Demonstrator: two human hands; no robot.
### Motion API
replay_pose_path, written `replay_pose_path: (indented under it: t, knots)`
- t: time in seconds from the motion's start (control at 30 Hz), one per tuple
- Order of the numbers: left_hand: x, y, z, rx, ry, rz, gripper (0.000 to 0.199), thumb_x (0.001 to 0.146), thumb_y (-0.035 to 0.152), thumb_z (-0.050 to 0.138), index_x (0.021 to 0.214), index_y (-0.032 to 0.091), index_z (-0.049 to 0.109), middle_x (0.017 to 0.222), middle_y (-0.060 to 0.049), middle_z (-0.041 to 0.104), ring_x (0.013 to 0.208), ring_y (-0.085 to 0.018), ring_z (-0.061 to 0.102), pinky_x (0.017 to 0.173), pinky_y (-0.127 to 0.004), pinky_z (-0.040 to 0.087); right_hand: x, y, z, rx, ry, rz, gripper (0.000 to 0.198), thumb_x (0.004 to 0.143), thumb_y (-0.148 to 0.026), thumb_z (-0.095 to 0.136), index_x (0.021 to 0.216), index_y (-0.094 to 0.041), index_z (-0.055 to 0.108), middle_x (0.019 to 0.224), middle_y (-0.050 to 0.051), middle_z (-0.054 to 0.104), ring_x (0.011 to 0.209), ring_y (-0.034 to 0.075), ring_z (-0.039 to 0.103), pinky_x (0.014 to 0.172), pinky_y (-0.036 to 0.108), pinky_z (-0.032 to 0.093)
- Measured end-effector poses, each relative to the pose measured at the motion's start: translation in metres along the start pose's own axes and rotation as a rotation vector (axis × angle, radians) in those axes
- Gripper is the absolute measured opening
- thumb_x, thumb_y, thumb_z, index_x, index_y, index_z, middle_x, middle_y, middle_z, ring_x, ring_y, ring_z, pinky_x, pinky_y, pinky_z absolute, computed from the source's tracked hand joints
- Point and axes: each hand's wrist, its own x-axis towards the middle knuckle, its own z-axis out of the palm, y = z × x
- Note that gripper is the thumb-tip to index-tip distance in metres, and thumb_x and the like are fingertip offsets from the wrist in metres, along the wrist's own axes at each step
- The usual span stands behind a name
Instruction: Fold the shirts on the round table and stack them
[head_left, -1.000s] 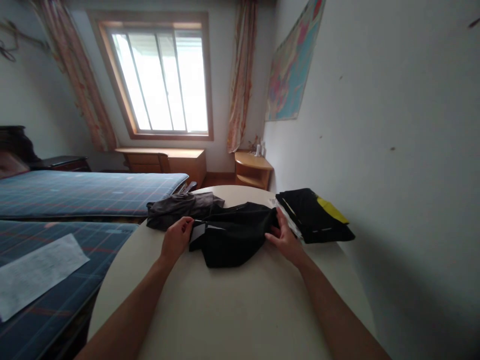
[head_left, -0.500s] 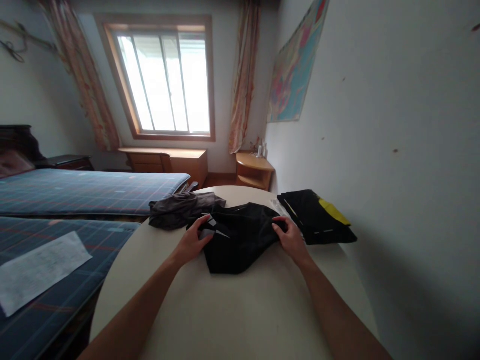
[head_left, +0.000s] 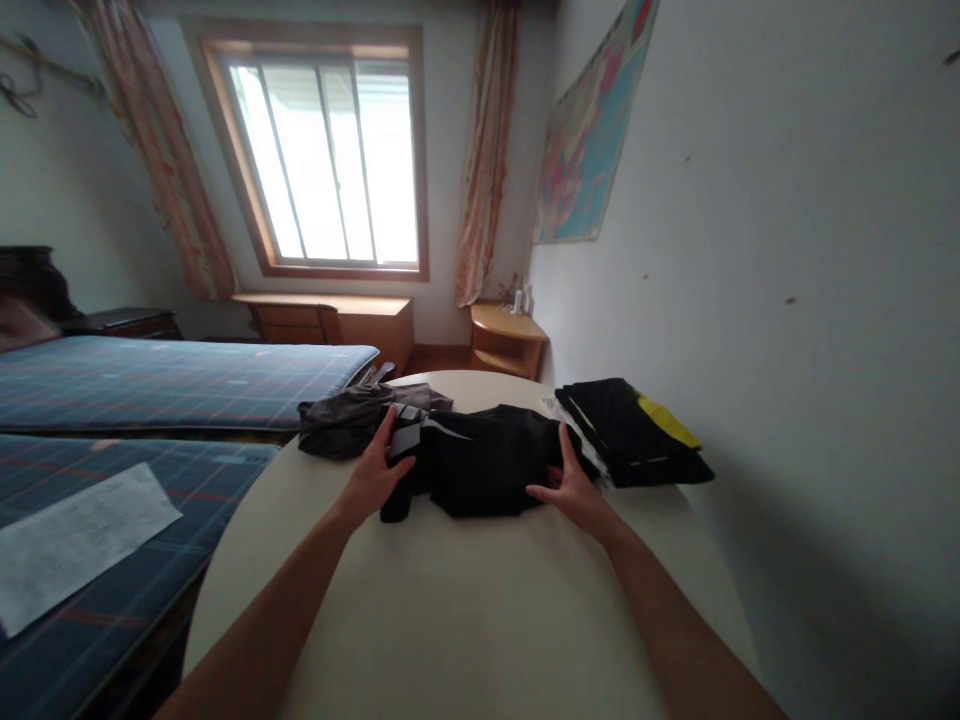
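A black garment (head_left: 491, 460) with grey and white patches at its left end lies bunched on a round cream table (head_left: 465, 610). My left hand (head_left: 371, 475) rests on its left end, fingers stretched upward and thumb spread apart. On the opposite end is my right hand (head_left: 574, 490), touching the cloth with thumb and index finger wide apart; its other fingers are partly hidden. Just behind my left hand sits a crumpled dark grey garment (head_left: 337, 420). To the right of my right hand lies a folded black garment with a yellow patch (head_left: 630, 430).
Clear plastic (head_left: 556, 408) shows beside the folded garment. The white wall (head_left: 795, 400) stands close on the right. On the left are blue plaid mattresses (head_left: 187, 385), one with a paper sheet (head_left: 82, 545) on it. A wooden desk (head_left: 367, 315) stands under the window.
The black garment's front edge has shifted away from me, and a dark flap now shows at its lower left. Both hands have gone from pinching the cloth to spread fingers.
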Motion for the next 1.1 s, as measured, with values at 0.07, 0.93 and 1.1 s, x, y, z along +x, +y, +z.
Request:
replay_pose_path:
  t: [0.07, 0.93, 1.1]
  knots:
    - [-0.001, -0.005, 0.002, 0.138, -0.037, 0.042, 0.085, 0.078, 0.023, 0.065, 0.155, 0.023, 0.029, 0.158, -0.005, 0.036, 0.146, -0.024, 0.032, 0.122, -0.037, 0.021, 0.001, 0.005, 0.006, -0.011, -0.025, 0.015, 0.125, 0.065, -0.03, 0.081, 0.158, -0.031, -0.002, 0.161, 0.015, 0.025, 0.13, 0.029, 0.053, 0.105, 0.047, 0.047]
    - [0.007, -0.002, -0.026, 0.414, 0.092, -0.021, 0.052, 0.076, 0.026, 0.06, 0.128, 0.019, 0.062, 0.123, -0.007, 0.069, 0.113, -0.025, 0.064, 0.103, -0.037, 0.047, -0.002, -0.01, -0.021, -0.233, 0.14, 0.011, 0.097, 0.064, -0.035, 0.079, 0.15, -0.026, 0.034, 0.137, 0.012, 0.057, 0.127, 0.03, 0.054, 0.106, 0.049, 0.045]
    - [0.011, 0.0, -0.035, 0.421, 0.244, -0.156, 0.044, 0.078, 0.028, 0.061, 0.12, 0.019, 0.068, 0.109, -0.008, 0.073, 0.105, -0.026, 0.066, 0.1, -0.039, 0.049, 0.001, -0.03, -0.036, 0.07, 0.487, 0.079, 0.081, 0.069, -0.048, 0.077, 0.141, -0.028, 0.044, 0.132, 0.01, 0.06, 0.112, 0.029, 0.064, 0.084, 0.04, 0.059]
